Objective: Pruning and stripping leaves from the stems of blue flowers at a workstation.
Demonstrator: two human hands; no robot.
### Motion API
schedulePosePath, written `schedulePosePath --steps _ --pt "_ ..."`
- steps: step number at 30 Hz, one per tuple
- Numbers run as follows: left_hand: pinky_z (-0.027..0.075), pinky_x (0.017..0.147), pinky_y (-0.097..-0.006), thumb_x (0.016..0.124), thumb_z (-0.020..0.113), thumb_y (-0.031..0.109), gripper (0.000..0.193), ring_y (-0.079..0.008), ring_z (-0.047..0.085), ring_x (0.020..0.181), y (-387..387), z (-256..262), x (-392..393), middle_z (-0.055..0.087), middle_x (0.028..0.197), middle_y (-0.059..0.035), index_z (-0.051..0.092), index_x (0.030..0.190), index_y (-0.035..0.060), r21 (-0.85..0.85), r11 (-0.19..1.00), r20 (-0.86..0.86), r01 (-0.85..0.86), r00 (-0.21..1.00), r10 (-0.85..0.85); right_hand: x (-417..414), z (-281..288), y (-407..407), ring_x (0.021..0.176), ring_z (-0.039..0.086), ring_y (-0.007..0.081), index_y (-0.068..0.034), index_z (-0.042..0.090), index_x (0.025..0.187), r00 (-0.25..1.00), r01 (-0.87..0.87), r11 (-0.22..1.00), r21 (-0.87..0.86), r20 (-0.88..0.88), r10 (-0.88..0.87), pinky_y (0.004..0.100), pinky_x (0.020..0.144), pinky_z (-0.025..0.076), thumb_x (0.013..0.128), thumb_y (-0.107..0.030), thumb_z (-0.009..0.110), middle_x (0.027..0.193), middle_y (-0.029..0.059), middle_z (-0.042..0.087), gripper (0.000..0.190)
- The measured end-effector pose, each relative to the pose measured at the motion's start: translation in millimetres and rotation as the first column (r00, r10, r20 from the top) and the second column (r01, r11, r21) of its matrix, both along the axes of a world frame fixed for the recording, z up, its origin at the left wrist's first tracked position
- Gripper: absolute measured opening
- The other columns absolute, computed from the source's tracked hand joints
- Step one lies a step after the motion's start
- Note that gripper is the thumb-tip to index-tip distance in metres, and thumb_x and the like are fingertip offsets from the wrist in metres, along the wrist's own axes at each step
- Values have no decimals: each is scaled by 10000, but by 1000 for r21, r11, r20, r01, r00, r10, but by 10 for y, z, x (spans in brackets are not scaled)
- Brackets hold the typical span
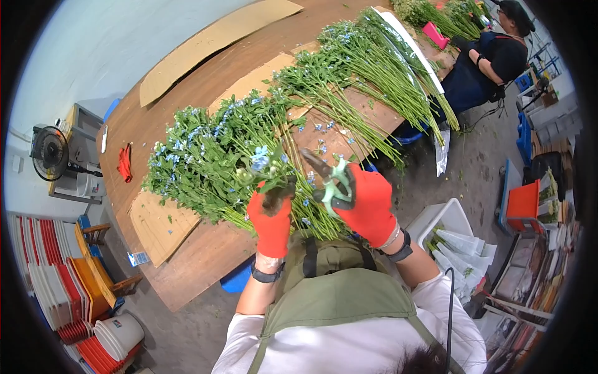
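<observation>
My left hand (273,217), in a red glove with a dark palm, grips a blue flower stem (260,161) whose bloom and leaves rise above the fingers. In my right hand (371,203), also gloved in red, is a pair of pruning shears (335,187) with pale green handles. The blades point up and left, beside the stems. Under and beyond my hands a large heap of blue-flowered stems (210,149) lies on the wooden table, cut ends toward me. A smaller bundle of stems (345,112) lies to the right of it.
Cardboard sheets (163,224) lie on the table (196,280). More stems in a clear sleeve (406,51) lie at the far right, near a seated person (495,61). A white bin (444,219) with wrapped bunches stands at my right. Stacked buckets (119,336) and a fan (50,150) are left.
</observation>
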State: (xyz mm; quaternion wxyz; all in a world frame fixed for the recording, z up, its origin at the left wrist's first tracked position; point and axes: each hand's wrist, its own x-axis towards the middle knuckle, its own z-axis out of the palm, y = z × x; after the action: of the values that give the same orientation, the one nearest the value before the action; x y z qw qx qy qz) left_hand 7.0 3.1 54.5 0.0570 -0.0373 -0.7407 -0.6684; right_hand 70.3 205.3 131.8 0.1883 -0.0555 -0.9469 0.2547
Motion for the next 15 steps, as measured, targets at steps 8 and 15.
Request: schedulePosePath --steps 8,15 --pt "538 853 -334 886 785 47 341 -194 674 948 -24 -36 49 711 1093 -91 660 1194 -28 134 991 46 27 998 -34 84 -516 96 855 639 396 -31 602 1222 998 -57 995 -78 20 59 479 726 489 644 -347 950 920 165 674 745" --pt "461 643 -229 1042 660 246 230 -108 648 806 -135 311 -343 735 1028 -53 688 1167 56 558 830 269 -1 946 -179 76 -1055 9 974 641 417 -41 583 1356 979 -151 968 -202 106 175 512 820 506 691 -195 872 1025 191 685 741"
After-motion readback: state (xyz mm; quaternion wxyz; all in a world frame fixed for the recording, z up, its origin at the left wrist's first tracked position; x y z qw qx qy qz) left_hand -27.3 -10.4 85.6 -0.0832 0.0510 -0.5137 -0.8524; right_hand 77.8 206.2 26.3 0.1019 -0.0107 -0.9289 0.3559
